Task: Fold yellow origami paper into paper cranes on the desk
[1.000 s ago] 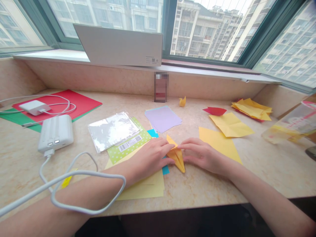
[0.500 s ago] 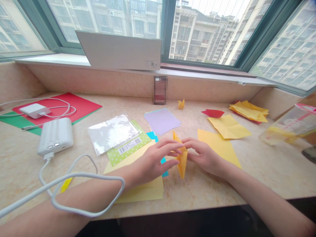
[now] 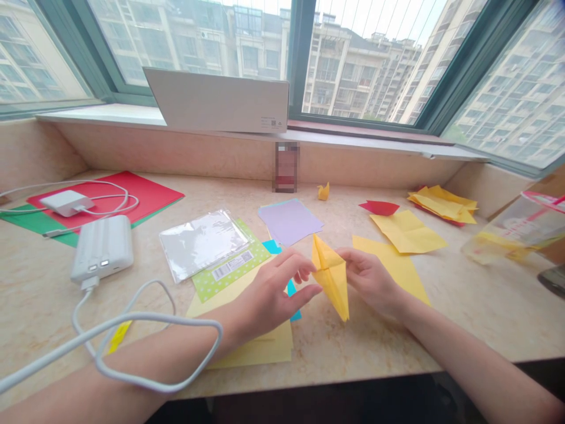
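A yellow folded paper (image 3: 332, 277), shaped like a long creased diamond with pointed ends, is held up above the table. My right hand (image 3: 371, 280) grips its right edge, the fingers partly hidden behind the paper. On the other side, my left hand (image 3: 282, 282) has its thumb and fingers apart, with the fingertips at the paper's left edge; whether they touch it is hard to tell. Pale yellow sheets (image 3: 265, 347) and blue paper (image 3: 294, 300) lie under and beside my left hand. Behind my right hand lies a flat yellow sheet (image 3: 410, 277).
A small folded yellow bird (image 3: 323, 191), lilac sheets (image 3: 291, 221), a red folded piece (image 3: 379, 207) and creased yellow papers (image 3: 445, 203) lie farther back. A power bank (image 3: 102, 247) stands left; its white cable (image 3: 154, 318) loops over my left forearm. A clear plastic cup (image 3: 516, 227) lies right.
The folded paper has turned from nearly edge-on to show its broad creased face. My left fingers have drawn back from its front to its left edge.
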Available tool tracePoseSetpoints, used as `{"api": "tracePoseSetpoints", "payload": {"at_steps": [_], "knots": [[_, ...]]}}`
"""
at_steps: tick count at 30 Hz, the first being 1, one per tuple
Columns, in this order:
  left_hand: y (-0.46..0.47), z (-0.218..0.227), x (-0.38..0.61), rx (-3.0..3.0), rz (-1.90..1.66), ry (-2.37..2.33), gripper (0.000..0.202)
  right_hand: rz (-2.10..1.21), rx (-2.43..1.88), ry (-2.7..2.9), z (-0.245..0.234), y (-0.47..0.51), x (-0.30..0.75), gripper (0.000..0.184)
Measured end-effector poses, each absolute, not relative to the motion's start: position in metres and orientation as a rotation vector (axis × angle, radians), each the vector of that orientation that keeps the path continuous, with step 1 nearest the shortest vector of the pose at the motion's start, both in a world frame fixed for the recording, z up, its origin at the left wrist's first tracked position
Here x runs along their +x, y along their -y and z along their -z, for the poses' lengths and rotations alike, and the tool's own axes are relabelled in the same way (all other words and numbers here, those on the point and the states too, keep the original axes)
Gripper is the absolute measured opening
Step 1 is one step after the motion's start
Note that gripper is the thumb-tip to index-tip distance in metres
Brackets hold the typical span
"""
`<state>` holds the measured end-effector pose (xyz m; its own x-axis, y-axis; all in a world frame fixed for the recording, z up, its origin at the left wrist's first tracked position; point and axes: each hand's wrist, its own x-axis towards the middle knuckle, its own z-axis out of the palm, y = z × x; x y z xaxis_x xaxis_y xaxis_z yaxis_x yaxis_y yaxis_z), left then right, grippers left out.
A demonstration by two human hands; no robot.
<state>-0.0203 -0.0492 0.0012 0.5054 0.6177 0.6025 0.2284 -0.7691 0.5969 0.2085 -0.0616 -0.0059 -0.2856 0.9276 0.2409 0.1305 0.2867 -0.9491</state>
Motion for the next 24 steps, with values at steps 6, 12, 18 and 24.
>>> {"api": "tracePoseSetpoints", "payload": {"at_steps": [6,12,18,24], "knots": [[0.057,-0.002,-0.017,2.003,-0.914,-0.695,0.023,-0.835,-0.947,1.732,0.012,0.061,0.207,0.008],[0.059,-0.007,-0.01,1.639,-0.834,-0.665,0.04,-0.554,-0.876,1.813,0.014,0.065,0.205,0.021],[0.056,-0.008,-0.004,1.429,-0.804,-0.599,0.04,-0.465,-0.849,1.921,0.008,0.064,0.203,0.029],[0.056,-0.011,-0.004,1.466,-0.818,-0.579,0.022,-0.387,-0.888,1.914,0.007,0.065,0.199,0.024]]}}
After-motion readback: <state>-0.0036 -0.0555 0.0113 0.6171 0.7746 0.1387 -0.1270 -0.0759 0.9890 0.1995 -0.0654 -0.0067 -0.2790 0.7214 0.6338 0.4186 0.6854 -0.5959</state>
